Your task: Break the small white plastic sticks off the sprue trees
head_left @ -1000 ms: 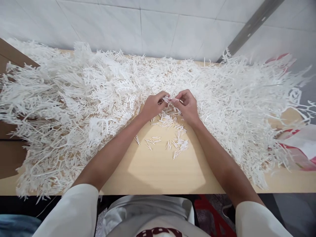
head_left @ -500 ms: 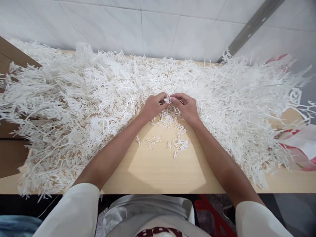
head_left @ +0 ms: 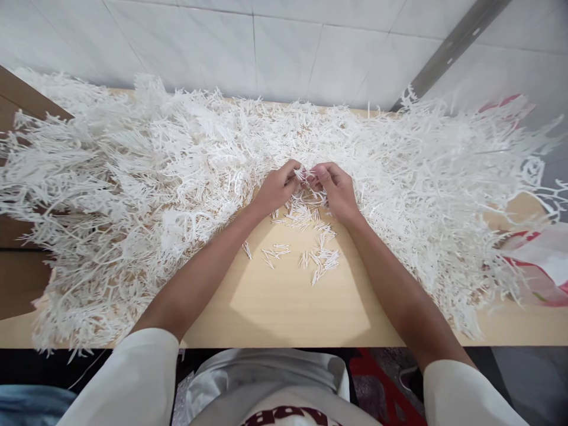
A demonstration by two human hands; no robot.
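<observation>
wooden table (head_left: 284,307) under white plastic sprues (head_left: 133,177)

The camera sits on my head, looking forward and steeply down over my chest at the table (head_left: 284,313). It faces the tiled wall (head_left: 284,53) behind. My forearms fill the near foreground. It is the only view.

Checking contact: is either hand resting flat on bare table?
No: left hand and right hand pinch a white plastic piece together above the table.
</observation>
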